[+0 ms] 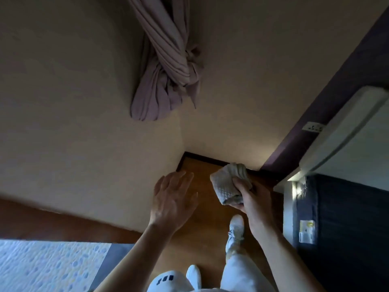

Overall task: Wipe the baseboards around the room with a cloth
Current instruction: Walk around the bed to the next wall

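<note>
One knotted curtain [166, 66] above corner baseboard [202, 158], bed [345, 207] near cloth [229, 182]

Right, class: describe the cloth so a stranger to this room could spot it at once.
Find the corner where the two cream walls meet the wooden floor. Just right of it, by the dark baseboard, the right hand grips a bunched cloth. Unlike the smooth mauve knotted curtain hanging above, it is small, beige and waffle-textured.
</note>
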The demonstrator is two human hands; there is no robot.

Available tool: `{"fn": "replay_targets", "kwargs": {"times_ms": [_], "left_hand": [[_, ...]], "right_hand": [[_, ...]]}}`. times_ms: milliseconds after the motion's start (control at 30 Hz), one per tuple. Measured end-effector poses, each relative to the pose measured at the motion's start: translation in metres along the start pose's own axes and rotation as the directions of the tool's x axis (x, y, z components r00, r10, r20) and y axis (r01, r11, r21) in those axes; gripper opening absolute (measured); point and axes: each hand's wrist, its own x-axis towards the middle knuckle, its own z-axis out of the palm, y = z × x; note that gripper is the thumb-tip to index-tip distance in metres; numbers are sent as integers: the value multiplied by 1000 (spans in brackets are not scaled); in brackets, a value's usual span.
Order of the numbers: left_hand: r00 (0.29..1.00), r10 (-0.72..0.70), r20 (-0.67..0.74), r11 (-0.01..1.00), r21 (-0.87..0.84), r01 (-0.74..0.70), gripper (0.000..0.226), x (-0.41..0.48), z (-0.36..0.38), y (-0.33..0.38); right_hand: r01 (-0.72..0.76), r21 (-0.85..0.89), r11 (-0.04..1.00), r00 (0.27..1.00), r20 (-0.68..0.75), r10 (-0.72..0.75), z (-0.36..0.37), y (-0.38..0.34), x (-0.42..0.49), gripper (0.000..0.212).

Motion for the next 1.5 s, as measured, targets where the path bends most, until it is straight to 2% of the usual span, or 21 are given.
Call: {"fn": "replay_targets", "kwargs": {"times_ms": [200, 400, 500, 633, 800, 867, 933, 1067, 1200, 1333, 1500], "left_hand": [[981, -189, -34, 976, 104, 192, 55, 63, 25, -12], [883, -452, -124, 876, 128, 466, 54, 101, 43, -5], [797, -580, -166, 790, 122, 601, 55, 104, 45, 4], [648, -737, -193, 639, 114, 761, 56, 83, 44, 14], [445, -868, -222, 432, 104, 896, 56, 33, 35, 34], [373, -895, -245, 362, 91, 928, 55, 12, 35, 42], [332, -908, -255, 318, 96, 943, 54, -10, 38, 48], [299, -915, -270, 284, 94, 954, 56, -48, 48, 56], [255, -939, -232, 242, 85, 967, 57, -77, 79, 54], [201, -954, -223, 189, 75, 979, 57, -101, 134, 33], [149, -968, -200, 138, 71, 988, 57, -127, 246, -15]], "right_hand": [[-6, -106, 994, 971, 238, 31, 34, -36, 97, 12], [0, -302, 953, 869, 472, 149, 70, -75, 190, 13], [16, -382, 924, 800, 559, 217, 87, -80, 215, 18], [66, -482, 873, 696, 650, 306, 110, -68, 222, 21], [83, -552, 830, 559, 715, 419, 132, -48, 195, 12], [91, -568, 818, 522, 727, 447, 136, -36, 181, 18], [68, -592, 803, 505, 714, 484, 138, -22, 168, 21], [49, -623, 780, 502, 691, 520, 137, 11, 150, 16], [29, -655, 755, 452, 682, 575, 138, 56, 150, 15], [77, -696, 714, 392, 680, 620, 144, 120, 175, 35], [205, -732, 650, 361, 674, 645, 162, 234, 232, 39]]}}
